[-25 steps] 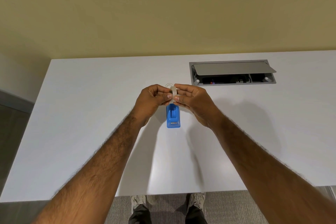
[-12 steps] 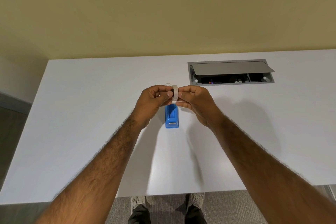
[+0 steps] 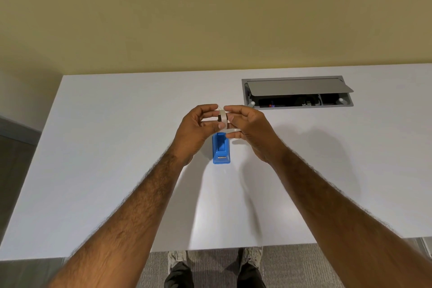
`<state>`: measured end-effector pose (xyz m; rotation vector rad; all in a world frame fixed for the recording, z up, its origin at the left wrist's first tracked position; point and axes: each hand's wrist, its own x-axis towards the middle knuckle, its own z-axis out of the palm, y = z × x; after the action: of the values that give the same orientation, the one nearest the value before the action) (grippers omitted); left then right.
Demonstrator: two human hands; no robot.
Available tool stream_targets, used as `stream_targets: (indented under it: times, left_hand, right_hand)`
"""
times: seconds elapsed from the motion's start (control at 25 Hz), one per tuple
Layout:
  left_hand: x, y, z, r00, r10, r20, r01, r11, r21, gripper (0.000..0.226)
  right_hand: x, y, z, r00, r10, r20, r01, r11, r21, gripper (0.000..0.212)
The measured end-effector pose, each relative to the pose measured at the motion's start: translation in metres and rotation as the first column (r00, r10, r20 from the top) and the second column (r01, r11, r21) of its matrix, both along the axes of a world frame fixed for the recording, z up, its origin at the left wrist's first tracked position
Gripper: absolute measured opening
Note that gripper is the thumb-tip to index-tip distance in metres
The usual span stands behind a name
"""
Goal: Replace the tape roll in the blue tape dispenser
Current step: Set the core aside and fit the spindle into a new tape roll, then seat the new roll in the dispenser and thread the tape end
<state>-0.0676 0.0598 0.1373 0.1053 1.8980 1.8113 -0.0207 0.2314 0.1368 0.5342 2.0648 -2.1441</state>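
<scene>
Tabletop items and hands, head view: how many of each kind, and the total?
Blue tape dispenser: 1
Tape roll, held between both hands: 1
Hands, left hand and right hand: 2
Cable box with open lid set in the table: 1
Total: 5

Tape roll: small, whitish, translucent ring, seen edge-on, standing upright on its rim in the air above the table. A dark core piece shows at its left face. Pinched between fingertips from both sides.

Tape dispenser: blue plastic, small, resting flat on the white table, just below and nearer than the roll. Long axis points away from the viewer. Roll well open and empty; metal cutter at the near end.
</scene>
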Motion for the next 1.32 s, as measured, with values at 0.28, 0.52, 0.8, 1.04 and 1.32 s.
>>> stream_targets:
  times: [0.28,0.52,0.8,1.04,1.32]
  left_hand:
    - [0.003,-0.003,0.002,0.997,-0.064,-0.051,0.062,0.997,-0.048,0.053]
    - [0.006,-0.005,-0.011,0.99,-0.113,-0.081,0.1,0.983,-0.155,0.055]
    - [0.011,-0.003,-0.043,0.983,-0.121,-0.134,0.085,0.964,-0.25,0.067]
    - [0.009,0.002,-0.069,0.965,-0.132,-0.226,0.041,0.929,-0.369,0.072]
    - [0.008,0.001,-0.096,0.956,-0.176,-0.236,0.053,0.892,-0.448,0.079]
  right_hand:
    - [0.004,-0.001,0.0,1.0,0.007,0.024,-0.006,0.999,-0.044,0.028]
    - [0.005,0.0,-0.003,0.989,0.145,0.031,-0.147,0.989,0.037,0.049]
    - [-0.006,-0.003,-0.027,0.918,0.394,0.049,-0.309,0.63,0.713,0.045]
    - [-0.011,-0.003,-0.059,0.913,0.401,0.073,-0.295,0.525,0.798,0.043]
    - [-0.006,-0.004,-0.078,0.915,0.39,0.103,-0.301,0.49,0.818,0.045]
